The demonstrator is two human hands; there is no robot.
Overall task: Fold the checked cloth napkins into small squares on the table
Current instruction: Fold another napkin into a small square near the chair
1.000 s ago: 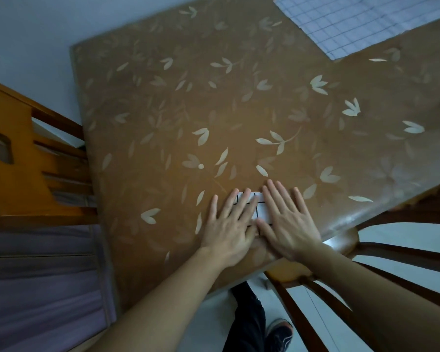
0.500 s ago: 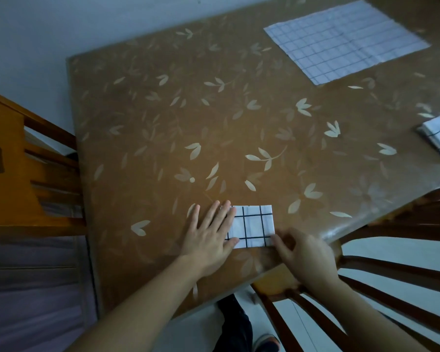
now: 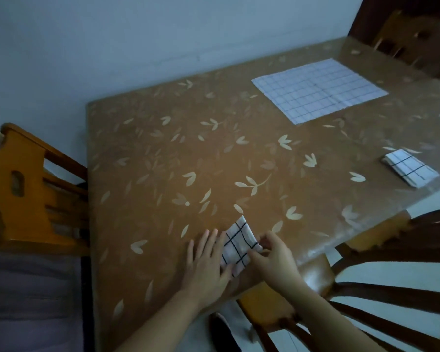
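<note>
Head view: left hand (image 3: 206, 262) flat, fingers straight, pressing the left edge of the folded napkin (image 3: 236, 243) at the near edge of the desk (image 3: 163, 158). Right hand (image 3: 273, 257) has a pinching grip on the napkin's right corner, fingers curled. Napkin's long axis runs tilted, far end pointing up-right. Second folded napkin (image 3: 410, 170) far right, unfolded napkin (image 3: 318, 90) at far side.

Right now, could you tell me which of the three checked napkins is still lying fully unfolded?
The large napkin at the table's far side lies spread flat; the two others, one by the right edge and one under the hands, are folded small.
</note>
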